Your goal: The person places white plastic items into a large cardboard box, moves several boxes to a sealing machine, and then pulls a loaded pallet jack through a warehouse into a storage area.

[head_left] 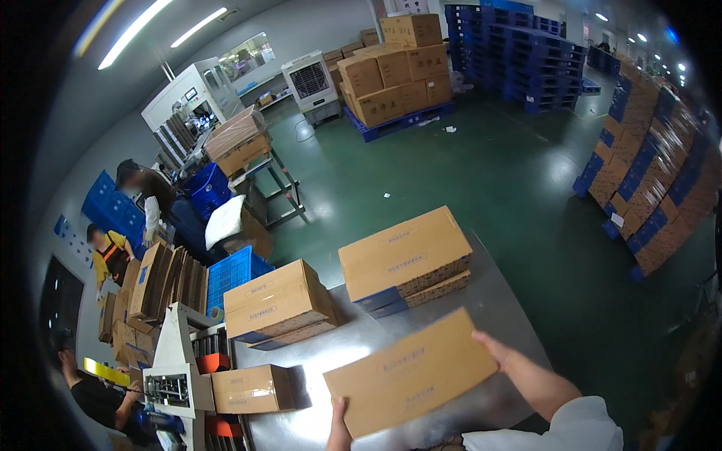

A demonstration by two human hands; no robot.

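the left hand (340, 428) grasps the near left end of a carton (412, 372), its thumb laid on the upper face and its fingers hidden beneath; the right hand (496, 355) grasps the opposite end, at the right edge. the carton is in front of the person, tilted, over the near part of a metal table (508, 312); whether its underside touches the table cannot be told. beyond it on the table stand two carton stacks, the right stack (406, 255) near the far edge and the left stack (274, 304) just beside it, a gap between them. a small box (252, 389) lies on the left, at the mouth of a white machine (179, 364) with orange parts. behind the machine are a blue crate (228, 279) and a row of flattened cardboard (162, 282). a worker in black (94, 395) is at the left edge, and two more workers are farther back. across the green floor (361, 180) are boxes on a blue pallet (398, 122), tall pallet piles (541, 64) and, at right, wrapped cartons (662, 173).
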